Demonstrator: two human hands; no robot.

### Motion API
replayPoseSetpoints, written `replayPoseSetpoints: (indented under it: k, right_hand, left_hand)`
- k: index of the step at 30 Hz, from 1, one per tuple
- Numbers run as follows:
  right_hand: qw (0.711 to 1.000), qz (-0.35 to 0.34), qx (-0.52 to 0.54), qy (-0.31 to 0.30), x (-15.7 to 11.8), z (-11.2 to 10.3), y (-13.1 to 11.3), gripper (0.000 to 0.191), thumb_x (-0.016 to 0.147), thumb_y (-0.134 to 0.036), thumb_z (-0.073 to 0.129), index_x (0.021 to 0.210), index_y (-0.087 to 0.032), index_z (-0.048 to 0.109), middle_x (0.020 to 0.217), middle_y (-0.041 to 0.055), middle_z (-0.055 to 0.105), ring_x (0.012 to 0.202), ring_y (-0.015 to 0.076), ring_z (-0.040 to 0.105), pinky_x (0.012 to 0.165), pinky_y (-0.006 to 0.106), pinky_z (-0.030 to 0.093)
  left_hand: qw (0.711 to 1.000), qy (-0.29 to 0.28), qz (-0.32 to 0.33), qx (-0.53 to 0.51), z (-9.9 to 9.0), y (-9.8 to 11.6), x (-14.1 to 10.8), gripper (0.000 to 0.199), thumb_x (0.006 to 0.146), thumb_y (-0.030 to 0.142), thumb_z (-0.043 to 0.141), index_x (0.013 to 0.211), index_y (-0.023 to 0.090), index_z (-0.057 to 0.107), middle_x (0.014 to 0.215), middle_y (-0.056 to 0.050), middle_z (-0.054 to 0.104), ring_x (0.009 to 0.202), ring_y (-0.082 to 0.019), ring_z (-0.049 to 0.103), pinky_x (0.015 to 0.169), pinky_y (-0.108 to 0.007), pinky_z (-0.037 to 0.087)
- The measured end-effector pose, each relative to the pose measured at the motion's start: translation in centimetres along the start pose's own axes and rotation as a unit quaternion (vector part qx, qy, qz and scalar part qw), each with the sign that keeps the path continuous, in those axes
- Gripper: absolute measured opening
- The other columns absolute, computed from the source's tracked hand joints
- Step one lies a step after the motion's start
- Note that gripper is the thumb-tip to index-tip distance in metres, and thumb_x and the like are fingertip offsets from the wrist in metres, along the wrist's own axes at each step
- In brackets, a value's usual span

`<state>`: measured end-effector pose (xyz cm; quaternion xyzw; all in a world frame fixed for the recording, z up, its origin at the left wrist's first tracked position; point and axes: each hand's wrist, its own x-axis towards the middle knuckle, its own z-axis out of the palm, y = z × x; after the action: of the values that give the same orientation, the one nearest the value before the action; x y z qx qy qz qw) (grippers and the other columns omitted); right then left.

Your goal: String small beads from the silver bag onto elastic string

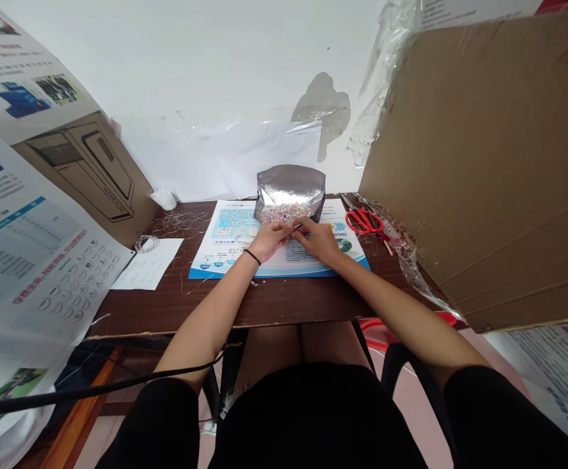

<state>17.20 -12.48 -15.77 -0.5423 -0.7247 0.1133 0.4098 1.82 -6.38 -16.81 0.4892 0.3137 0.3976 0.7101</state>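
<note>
Dark wooden tabletop (pixel 225 303) before a white wall (pixel 206 65), viewed from above. A silver foil pouch (pixel 290 185) stands at the far edge of a printed blue-and-white leaflet (pixel 215 257), with multicoloured beads (pixel 284 212) showing at its lower part. The left hand (pixel 270 239) and right hand (pixel 316 240) meet just in front of the pouch, forearms angled inward, a black wristband (pixel 251 256) on the left wrist. Both hands are curled into a fine pinch, fingertips close around a thin dark sliver (pixel 298 226); it is too small to identify, and which hand has hold of it cannot be told. Low wrists, braced near the leaflet, suit such fine handling. Red-handled scissors (pixel 359 221) lie at right.
</note>
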Motion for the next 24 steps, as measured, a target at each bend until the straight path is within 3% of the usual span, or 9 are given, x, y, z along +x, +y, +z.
replayPoseSetpoints:
  k: [11,16,21,24]
  right_hand:
    - [0.999,-0.023,-0.016,0.027,0.1,-0.3,0.0,0.015,0.088,-0.028,0.055,0.096,-0.022,0.065,0.077,0.0014,0.071,0.074,0.0181,0.065,0.074,0.029,0.044]
    - [0.998,-0.034,-0.012,0.051,0.5,-0.3,0.3,0.013,0.087,-0.026,0.053,0.093,-0.020,0.064,0.078,0.0023,0.070,0.072,0.0166,0.062,0.076,0.030,0.042]
    - [0.998,-0.013,-0.059,0.026,0.5,0.1,1.0,0.010,0.084,-0.023,0.052,0.089,-0.020,0.061,0.082,0.0042,0.067,0.078,0.0180,0.060,0.079,0.034,0.039]
    - [0.996,-0.009,-0.091,-0.004,0.4,0.5,1.4,0.011,0.083,-0.022,0.051,0.089,-0.020,0.060,0.083,0.0049,0.066,0.081,0.0198,0.058,0.077,0.035,0.037]
  left_hand:
    - [0.997,0.024,0.033,0.069,0.0,0.1,0.0,0.037,0.059,0.043,0.083,0.069,0.012,0.067,0.065,-0.002,0.061,0.060,-0.009,0.050,0.056,-0.023,0.039]
    - [0.998,0.016,0.043,0.037,0.4,1.0,-0.4,0.039,0.062,0.046,0.081,0.071,0.014,0.060,0.072,-0.002,0.062,0.069,-0.011,0.056,0.058,-0.022,0.043]
    - [0.995,0.078,0.054,-0.012,0.6,2.4,-0.7,0.032,0.077,0.042,0.071,0.077,0.017,0.050,0.077,-0.004,0.065,0.071,-0.013,0.062,0.059,-0.022,0.045]
    - [0.989,0.128,0.071,-0.025,0.5,2.7,-0.6,0.029,0.082,0.038,0.066,0.076,0.018,0.046,0.066,0.000,0.060,0.059,-0.010,0.056,0.054,-0.021,0.042]
